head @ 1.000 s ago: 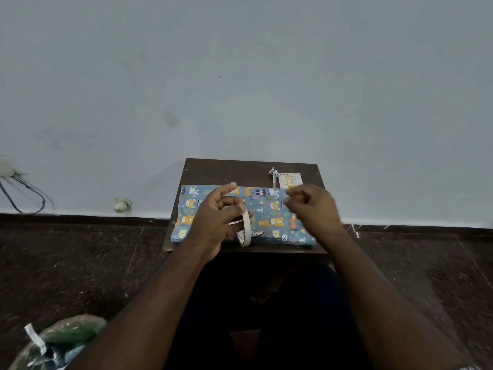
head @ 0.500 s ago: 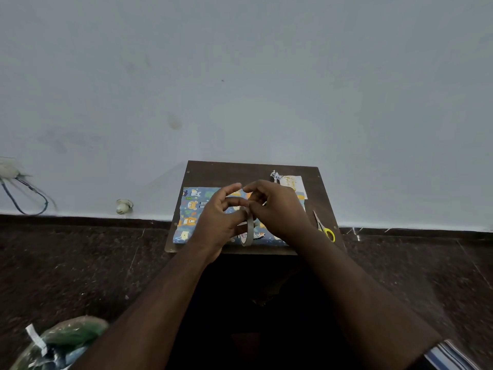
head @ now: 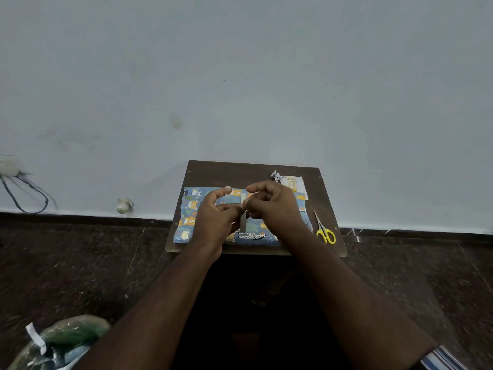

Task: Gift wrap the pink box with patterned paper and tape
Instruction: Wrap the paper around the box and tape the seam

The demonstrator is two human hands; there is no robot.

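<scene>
The box wrapped in blue animal-patterned paper (head: 190, 209) lies flat on the small dark brown tabletop (head: 256, 169). Above it, the left hand (head: 216, 222) grips the white tape roll (head: 243, 222) — the right hand (head: 272, 206) pinches at its edge. Yellow-handled scissors (head: 324, 231) lie just right of the box.

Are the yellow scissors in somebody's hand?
No, the yellow scissors lie on the small table, to the right of the right hand.
</scene>
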